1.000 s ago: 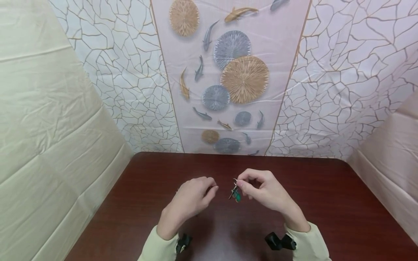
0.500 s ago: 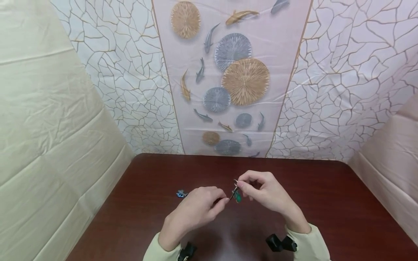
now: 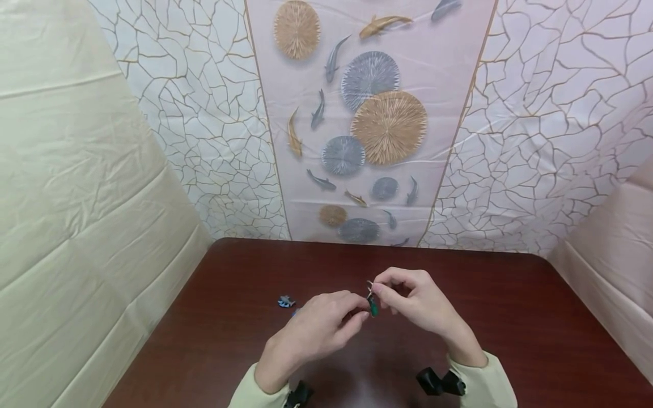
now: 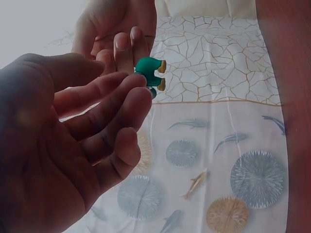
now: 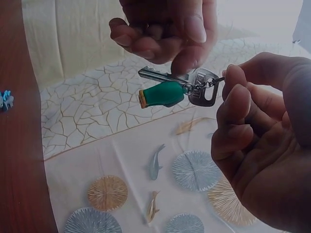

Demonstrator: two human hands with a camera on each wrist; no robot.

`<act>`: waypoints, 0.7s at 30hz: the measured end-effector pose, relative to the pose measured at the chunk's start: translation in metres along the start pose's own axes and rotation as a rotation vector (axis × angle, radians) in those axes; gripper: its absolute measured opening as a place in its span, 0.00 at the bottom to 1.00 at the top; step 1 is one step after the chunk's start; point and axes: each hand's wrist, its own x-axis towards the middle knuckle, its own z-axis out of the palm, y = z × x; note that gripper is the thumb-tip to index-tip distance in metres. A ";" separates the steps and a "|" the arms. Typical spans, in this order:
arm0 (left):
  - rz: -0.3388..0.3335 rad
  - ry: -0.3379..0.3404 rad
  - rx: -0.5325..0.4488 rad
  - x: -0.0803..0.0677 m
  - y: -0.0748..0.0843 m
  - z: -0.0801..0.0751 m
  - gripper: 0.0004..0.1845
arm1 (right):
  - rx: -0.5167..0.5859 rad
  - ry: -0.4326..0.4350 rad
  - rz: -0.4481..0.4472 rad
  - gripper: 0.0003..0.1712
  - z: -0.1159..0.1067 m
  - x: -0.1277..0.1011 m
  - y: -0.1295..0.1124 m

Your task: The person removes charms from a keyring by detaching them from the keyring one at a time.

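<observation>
Hovering above the dark reddish-brown wooden table point(image 3: 510, 317), the two hands meet near its middle over a small bunch made of a silver metal key point(image 5: 160, 74) and a green rubbery charm with a tan tip point(image 5: 162, 93), both hung on a small metal ring point(image 5: 194, 87). The right hand point(image 3: 415, 303) pinches the ring end of the bunch between thumb and forefinger, its other fingers curled in toward the palm, so the key and the green charm hang out sideways from that pinch, clear of the table. The left hand point(image 3: 318, 328) has its fingers bent and its fingertips point(image 4: 138, 94) drawn together right at the key and charm; in the right wrist view its thumb presses against the head of the key, and in the left wrist view the green charm point(image 4: 148, 72) sits just past its fingertips, touching them. Well apart to the left, a small blue and white object point(image 3: 285, 301) lies on the table, too small to make out. Both wrists wear pale yellow-green sleeves point(image 3: 482, 382) with black camera mounts point(image 3: 439, 381) strapped beneath. Behind the table hangs a cloth printed with fish and round fan shapes point(image 3: 367, 124), flanked by cracked-line patterned panels.
</observation>
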 end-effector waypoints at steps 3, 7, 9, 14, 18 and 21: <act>-0.002 0.015 -0.002 0.001 0.002 0.000 0.08 | -0.006 0.007 -0.002 0.05 -0.001 -0.001 -0.001; -0.008 0.035 0.011 0.001 0.003 0.000 0.11 | -0.010 0.013 -0.008 0.05 -0.001 -0.001 -0.001; -0.008 0.048 0.028 0.001 0.004 0.001 0.12 | -0.009 0.013 -0.014 0.05 -0.001 -0.001 -0.002; 0.000 0.092 0.073 0.002 0.004 0.003 0.12 | -0.007 0.012 -0.020 0.04 0.001 -0.001 -0.002; 0.012 0.142 0.100 0.002 0.004 0.007 0.11 | 0.000 0.015 -0.033 0.05 0.002 -0.001 -0.001; 0.021 0.177 0.121 0.004 0.004 0.011 0.10 | 0.008 0.023 -0.050 0.06 0.003 -0.001 -0.001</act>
